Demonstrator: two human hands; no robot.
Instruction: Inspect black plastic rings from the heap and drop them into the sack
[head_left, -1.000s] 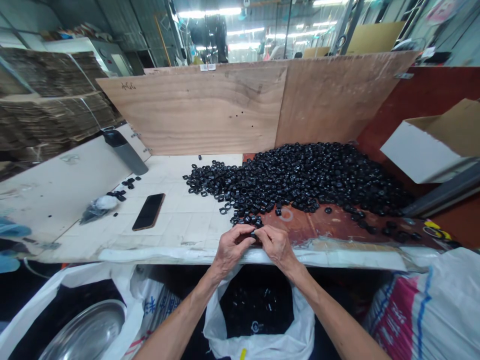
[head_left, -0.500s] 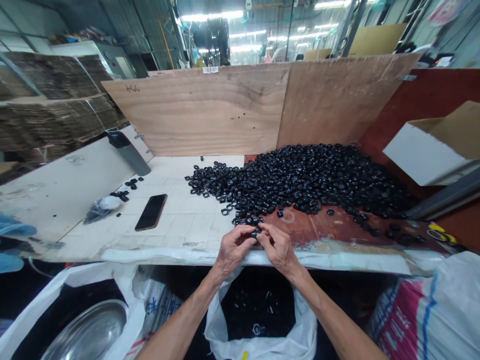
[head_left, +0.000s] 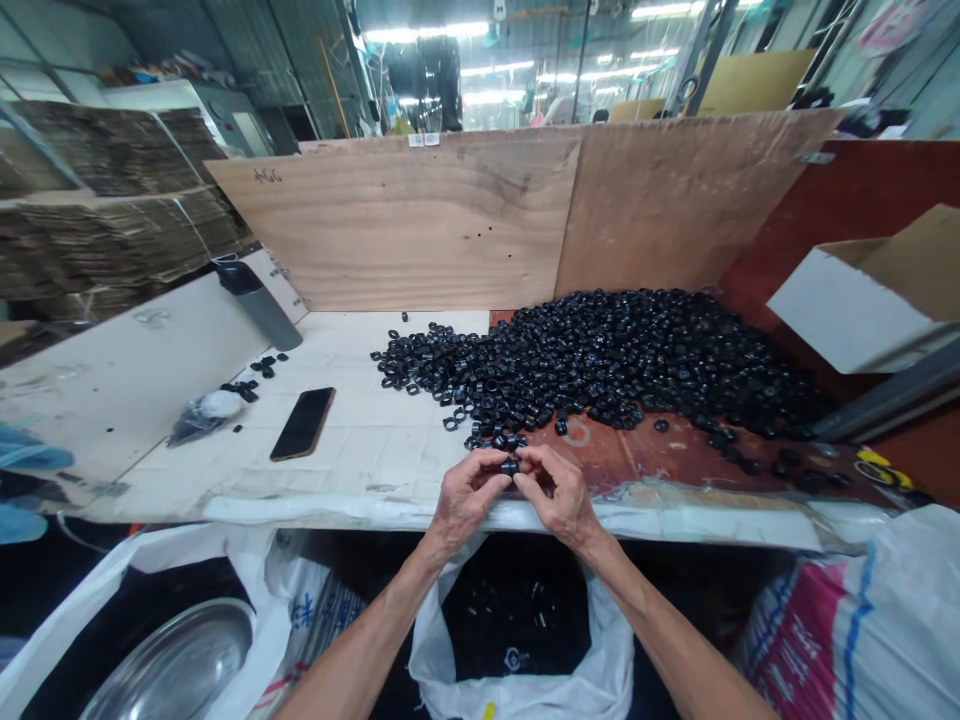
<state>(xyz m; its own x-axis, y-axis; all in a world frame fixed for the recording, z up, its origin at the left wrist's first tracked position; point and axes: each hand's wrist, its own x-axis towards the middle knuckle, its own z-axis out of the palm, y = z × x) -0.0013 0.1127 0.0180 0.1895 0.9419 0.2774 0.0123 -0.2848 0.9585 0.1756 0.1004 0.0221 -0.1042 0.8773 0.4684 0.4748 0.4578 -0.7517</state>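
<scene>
Between the fingertips of both hands is a small black plastic ring-like part [head_left: 510,467], held just above the front edge of the bench. My left hand [head_left: 469,492] pinches it from the left with thumb and index finger. From the other side my right hand [head_left: 556,490] grips it the same way. Fingers cover part of it, so its exact shape is unclear. Right behind the hands lies a large heap of black plastic rings [head_left: 600,350], with some loose ones at its near edge. Below the hands, an open white sack [head_left: 525,697] holds more black parts.
A phone [head_left: 302,424] lies on the left of the bench, near a small plastic bag [head_left: 205,416] and a dark bottle [head_left: 260,304]. Wooden boards [head_left: 420,225] wall the back. At right are a white carton [head_left: 840,305] and yellow-handled scissors [head_left: 885,468]. A metal bowl [head_left: 176,665] sits lower left.
My right-hand fingers have shifted slightly, and the black part between the fingertips shows more clearly. The heap and other objects are unchanged.
</scene>
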